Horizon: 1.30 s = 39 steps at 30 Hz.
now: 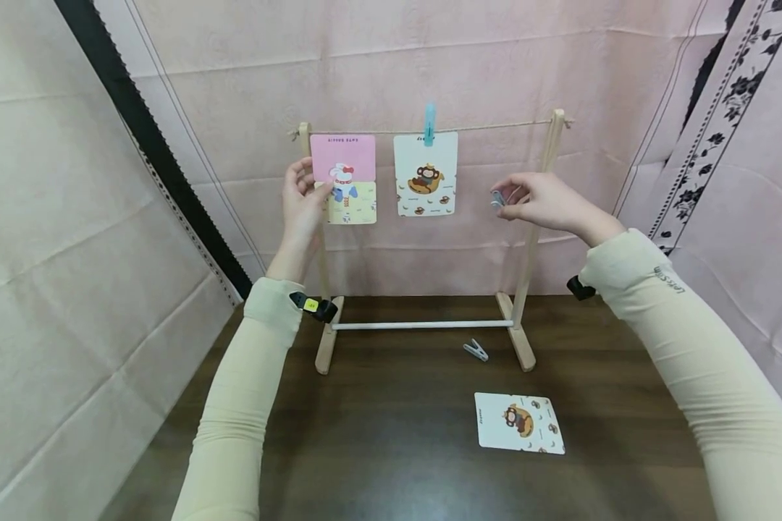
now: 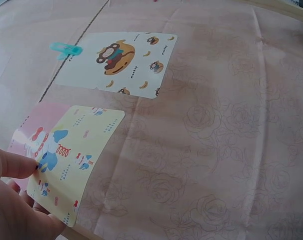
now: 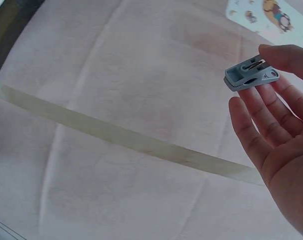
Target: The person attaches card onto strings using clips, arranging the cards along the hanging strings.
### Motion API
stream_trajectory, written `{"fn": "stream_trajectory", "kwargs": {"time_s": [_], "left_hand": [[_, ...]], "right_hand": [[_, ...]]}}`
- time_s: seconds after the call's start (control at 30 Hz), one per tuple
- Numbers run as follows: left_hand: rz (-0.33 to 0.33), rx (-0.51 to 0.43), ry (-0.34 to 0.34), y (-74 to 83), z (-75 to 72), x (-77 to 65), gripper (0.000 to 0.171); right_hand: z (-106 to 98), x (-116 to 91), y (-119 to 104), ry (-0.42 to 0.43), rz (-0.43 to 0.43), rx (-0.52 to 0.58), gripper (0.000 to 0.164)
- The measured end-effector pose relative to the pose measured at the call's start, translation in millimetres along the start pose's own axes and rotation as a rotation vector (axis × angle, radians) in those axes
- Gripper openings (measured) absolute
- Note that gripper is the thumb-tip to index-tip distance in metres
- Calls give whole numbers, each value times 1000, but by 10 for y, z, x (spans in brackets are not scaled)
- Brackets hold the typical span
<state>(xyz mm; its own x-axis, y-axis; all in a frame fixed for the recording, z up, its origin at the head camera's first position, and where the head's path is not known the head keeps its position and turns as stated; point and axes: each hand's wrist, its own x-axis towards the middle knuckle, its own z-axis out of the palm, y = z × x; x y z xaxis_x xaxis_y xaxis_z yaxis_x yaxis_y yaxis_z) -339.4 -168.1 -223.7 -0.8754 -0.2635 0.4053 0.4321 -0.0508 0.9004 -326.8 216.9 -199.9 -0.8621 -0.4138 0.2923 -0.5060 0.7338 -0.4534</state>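
Rack (image 1: 423, 325) near far edge of desk (image 1: 378, 449). On its line (image 1: 495, 127): monkey card (image 1: 426, 195), at mid-span. Rabbit card (image 1: 350, 174) left of it, apparently just before the line. On desk: loose clothespin (image 1: 476, 350), left of rack's right foot (image 1: 519, 344); second monkey card (image 1: 520, 424) before both.

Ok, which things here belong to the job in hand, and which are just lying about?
In use:
- pink-and-yellow cartoon card, held by the left hand
- gray clothespin, pinched by the right hand
- blue clothespin clipping the hanging monkey card
- string on the wooden stand

Lying about, perhaps spares:
- second gray clothespin
- second monkey card on the table
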Motion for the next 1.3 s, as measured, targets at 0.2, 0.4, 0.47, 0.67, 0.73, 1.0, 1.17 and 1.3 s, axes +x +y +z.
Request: {"fn": "stream_trajectory", "kwargs": {"time_s": [0.2,0.4,0.47,0.67,0.73,1.0,1.17,1.3], "left_hand": [[6,-7,-2,12,-33,-9,44],[12,-6,-8,38,-54,-17,44],[12,-7,-7,47,-62,-16,44],[7,-5,-7,50,-70,-2,43],[2,-6,-8,43,-73,0,43],[6,-11,-18,21,-83,-9,44],[6,-15,-18,17,-77,-5,43],[7,-1,-18,14,-66,-7,44]], "right_hand": [[-134,39,-151,11,-16,-9,41],[-295,50,-253,32,-19,-56,42],[-350,57,-274,47,-22,-55,42],[-456,86,-329,75,-21,0,43],[-462,98,-342,87,-21,9,43],[-474,155,-409,119,-13,26,47],[-530,199,-454,137,-12,20,48],[-561,236,-485,153,-9,21,49]]}}
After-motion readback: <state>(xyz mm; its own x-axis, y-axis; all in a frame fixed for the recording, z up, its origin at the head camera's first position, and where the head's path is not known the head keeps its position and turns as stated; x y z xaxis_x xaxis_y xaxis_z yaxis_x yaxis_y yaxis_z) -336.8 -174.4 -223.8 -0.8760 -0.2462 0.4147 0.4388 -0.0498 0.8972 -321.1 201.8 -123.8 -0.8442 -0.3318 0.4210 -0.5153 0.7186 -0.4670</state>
